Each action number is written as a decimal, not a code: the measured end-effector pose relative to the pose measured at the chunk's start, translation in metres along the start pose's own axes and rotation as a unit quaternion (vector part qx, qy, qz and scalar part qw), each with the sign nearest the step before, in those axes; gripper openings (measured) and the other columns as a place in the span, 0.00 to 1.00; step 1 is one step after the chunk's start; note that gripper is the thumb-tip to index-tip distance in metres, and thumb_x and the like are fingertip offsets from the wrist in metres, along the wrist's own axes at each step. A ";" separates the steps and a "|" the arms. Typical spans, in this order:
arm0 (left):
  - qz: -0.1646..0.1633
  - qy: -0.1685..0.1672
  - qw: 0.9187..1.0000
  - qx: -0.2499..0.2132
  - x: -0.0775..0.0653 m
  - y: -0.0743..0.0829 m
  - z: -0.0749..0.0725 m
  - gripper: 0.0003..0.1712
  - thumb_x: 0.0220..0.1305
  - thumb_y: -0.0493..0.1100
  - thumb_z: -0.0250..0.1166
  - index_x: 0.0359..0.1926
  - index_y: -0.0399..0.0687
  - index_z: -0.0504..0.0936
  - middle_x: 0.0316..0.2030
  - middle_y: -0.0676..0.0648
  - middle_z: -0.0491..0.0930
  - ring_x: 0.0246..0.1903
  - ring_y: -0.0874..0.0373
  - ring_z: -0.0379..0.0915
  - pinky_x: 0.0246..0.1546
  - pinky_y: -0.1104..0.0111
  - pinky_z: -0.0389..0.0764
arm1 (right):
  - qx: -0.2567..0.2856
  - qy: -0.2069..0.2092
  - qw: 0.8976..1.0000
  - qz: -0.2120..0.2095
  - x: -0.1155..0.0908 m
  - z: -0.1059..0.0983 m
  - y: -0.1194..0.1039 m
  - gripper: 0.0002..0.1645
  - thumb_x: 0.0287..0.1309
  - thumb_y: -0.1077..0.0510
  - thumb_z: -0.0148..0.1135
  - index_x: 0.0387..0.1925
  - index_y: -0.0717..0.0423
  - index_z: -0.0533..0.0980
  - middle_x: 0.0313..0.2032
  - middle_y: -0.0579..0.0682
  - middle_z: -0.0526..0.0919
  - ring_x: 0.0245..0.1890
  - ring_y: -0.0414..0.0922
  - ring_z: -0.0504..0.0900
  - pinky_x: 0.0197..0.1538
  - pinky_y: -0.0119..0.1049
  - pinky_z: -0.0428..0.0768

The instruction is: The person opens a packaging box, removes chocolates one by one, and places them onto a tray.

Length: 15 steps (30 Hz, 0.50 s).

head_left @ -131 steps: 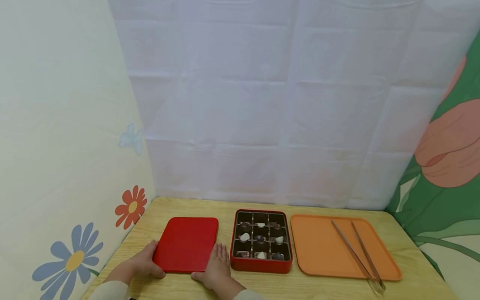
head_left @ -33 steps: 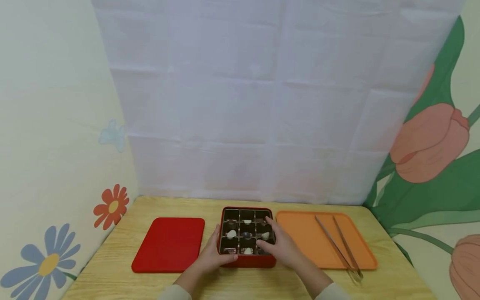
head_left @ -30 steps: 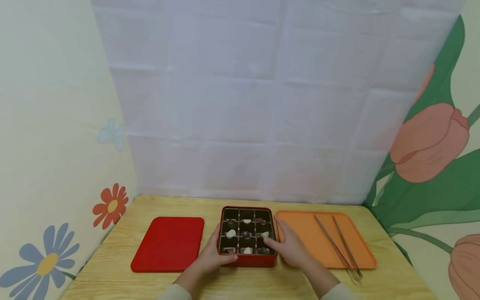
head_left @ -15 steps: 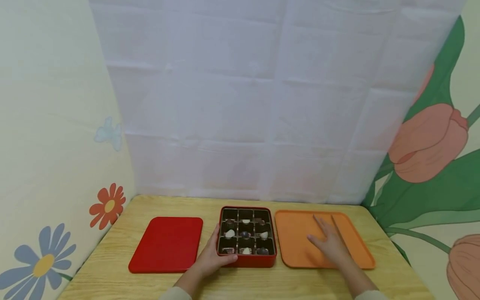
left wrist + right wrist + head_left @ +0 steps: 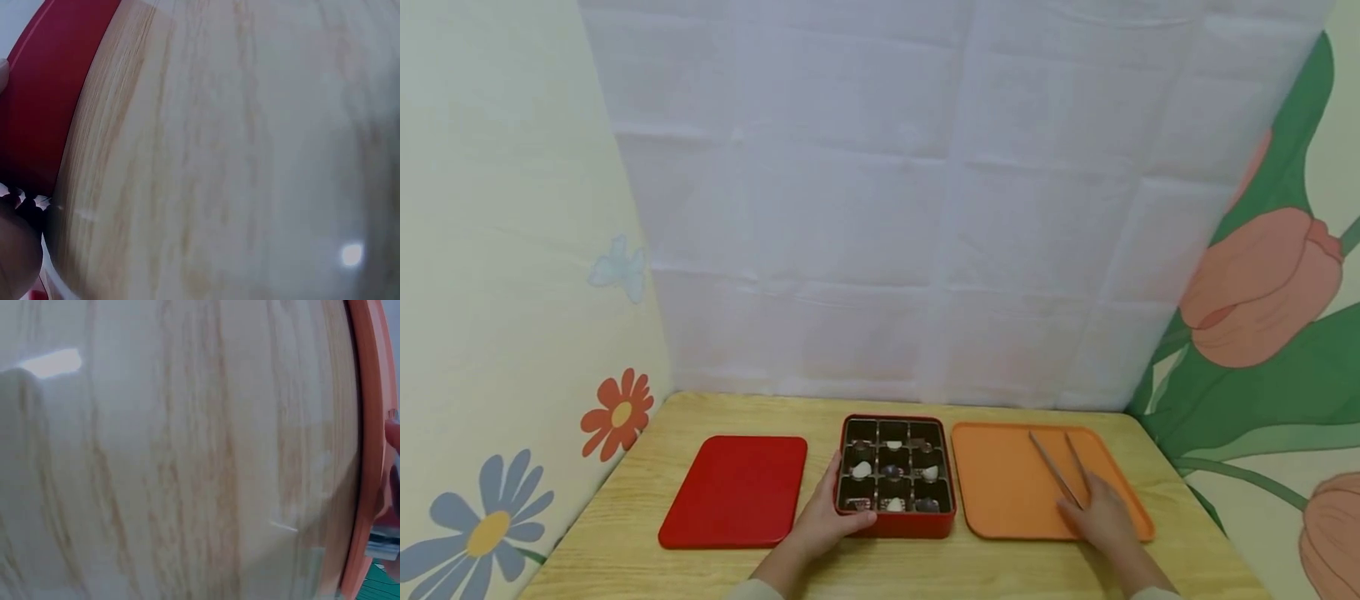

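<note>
A red square box point(image 5: 913, 524) stands in the middle of the table, with a dark divided insert holding small white and dark pieces. My left hand point(image 5: 824, 518) grips its front left corner, thumb along the front wall and fingers at the left side. In the left wrist view the red box wall point(image 5: 47, 87) fills the upper left. To the right, metal tongs point(image 5: 1051, 462) lie over an orange tray point(image 5: 1000, 479), their arms spread and pointing away. My right hand point(image 5: 1102, 517) holds them near the joined end, which the hand hides. The right wrist view shows part of the metal point(image 5: 382, 546) by my fingers.
A red lid point(image 5: 736, 492) lies flat left of the box. Everything rests on a light wooden table point(image 5: 895, 575). A white cloth point(image 5: 820, 208) hangs behind, with flower-printed cloths point(image 5: 1262, 292) at both sides.
Both hands were at the red lid first, then both at the box. The right hand has since left the box, crossed the tray and taken hold of the tongs; the left stays on the box.
</note>
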State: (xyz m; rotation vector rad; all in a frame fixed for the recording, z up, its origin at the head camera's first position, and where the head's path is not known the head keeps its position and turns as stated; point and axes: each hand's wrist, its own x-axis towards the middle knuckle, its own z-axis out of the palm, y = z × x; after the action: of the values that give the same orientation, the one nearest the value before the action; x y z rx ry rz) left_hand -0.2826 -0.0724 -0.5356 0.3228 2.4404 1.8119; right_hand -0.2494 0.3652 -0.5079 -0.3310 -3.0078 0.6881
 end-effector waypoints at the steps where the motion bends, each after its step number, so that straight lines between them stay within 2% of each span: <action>1: 0.000 -0.001 1.000 0.003 0.000 0.000 0.000 0.68 0.46 0.47 0.79 0.78 0.46 0.43 0.74 0.31 0.51 0.69 0.36 0.55 0.67 0.40 0.60 | -0.004 -0.004 1.000 0.008 0.000 0.000 0.001 0.56 0.60 0.37 0.62 0.67 0.80 0.53 0.63 0.82 0.58 0.64 0.76 0.59 0.64 0.65 0.64; 5: -0.001 -0.003 1.000 0.013 -0.002 -0.001 0.001 0.67 0.47 0.48 0.79 0.78 0.46 0.43 0.73 0.30 0.52 0.69 0.36 0.56 0.65 0.40 0.62 | -0.018 -0.015 0.999 0.034 0.002 0.000 0.002 0.60 0.60 0.33 0.60 0.67 0.80 0.52 0.61 0.83 0.60 0.62 0.76 0.62 0.61 0.64 0.67; 15: 0.004 -0.013 1.000 0.007 -0.003 -0.001 -0.002 0.67 0.49 0.48 0.78 0.79 0.50 0.41 0.74 0.32 0.51 0.71 0.35 0.53 0.65 0.38 0.61 | -0.044 -0.030 0.997 0.055 0.002 -0.003 -0.001 0.53 0.62 0.36 0.58 0.61 0.83 0.59 0.50 0.80 0.70 0.54 0.74 0.70 0.54 0.60 0.74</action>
State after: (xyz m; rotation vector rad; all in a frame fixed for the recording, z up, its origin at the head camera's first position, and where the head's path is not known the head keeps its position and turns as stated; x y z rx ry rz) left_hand -0.2800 -0.0750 -0.5361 0.3565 2.4378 1.7832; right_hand -0.2512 0.3658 -0.5046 -0.4919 -3.1018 0.5837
